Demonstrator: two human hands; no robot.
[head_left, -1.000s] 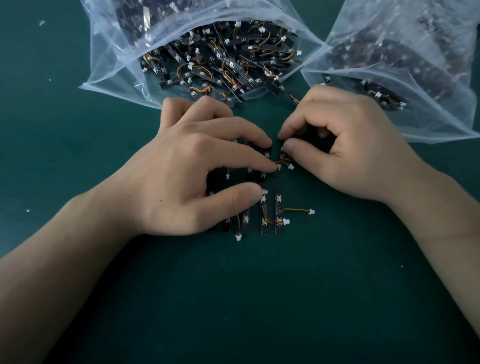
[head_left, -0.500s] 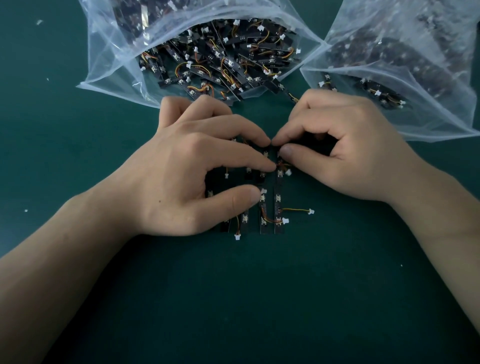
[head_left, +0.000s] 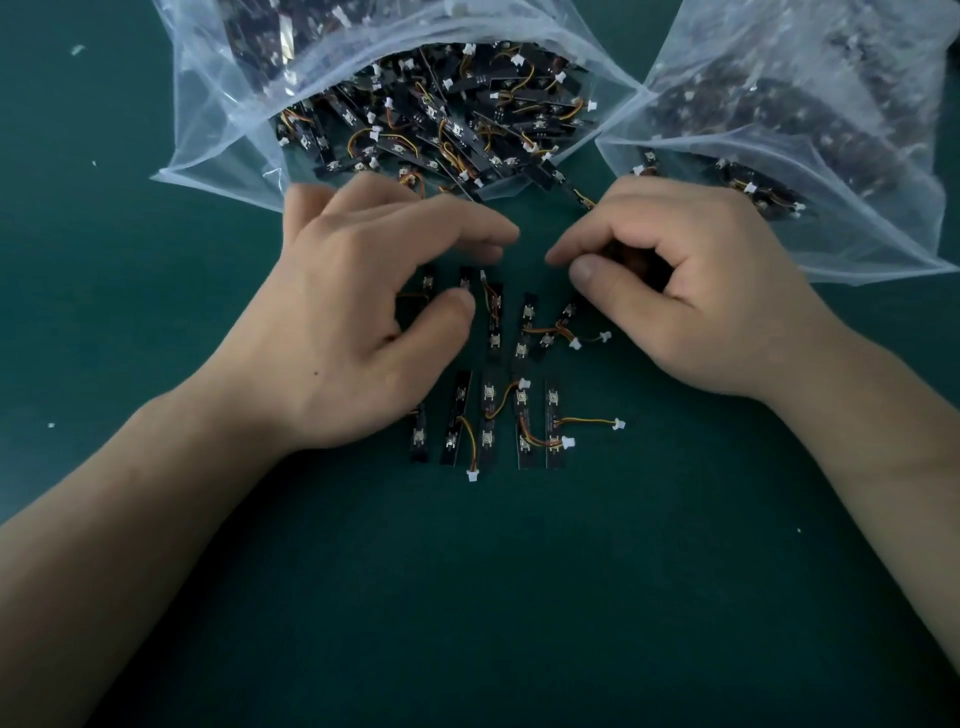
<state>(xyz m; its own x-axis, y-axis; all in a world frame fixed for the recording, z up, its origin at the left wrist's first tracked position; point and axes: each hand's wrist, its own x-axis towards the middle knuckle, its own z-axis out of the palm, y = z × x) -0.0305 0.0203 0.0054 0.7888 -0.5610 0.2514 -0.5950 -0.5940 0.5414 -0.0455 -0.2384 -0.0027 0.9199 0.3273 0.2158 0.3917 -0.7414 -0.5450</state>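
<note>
On the green mat (head_left: 519, 597), just below the middle of the frame, a lower row of 5 black LED strips (head_left: 488, 421) lies side by side and upright, their orange-yellow leads ending in white plugs, 1 plug (head_left: 618, 424) trailing out to the right. Just above it an upper row (head_left: 494, 322) is being formed, partly hidden under the left hand (head_left: 358, 322). That hand hovers with fingers loosely spread and holds nothing I can make out, its thumb (head_left: 457, 306) at the top of 1 strip. At the right end of this row a skewed strip (head_left: 558, 325) lies tilted, tangled with its neighbour's lead. The right hand (head_left: 701, 296) sits just above it, fingers curled in, forefinger and thumb nearly meeting. Whether they pinch a strip in that dark hollow I cannot tell. The step looks like squaring the second row, so the next move calls for freeing the crossed wires and turning the skewed strip parallel. Beyond, at the top, 2 clear bags hold the stock: the open bag (head_left: 218, 130) upper left and the second bag (head_left: 857, 218) upper right.
</note>
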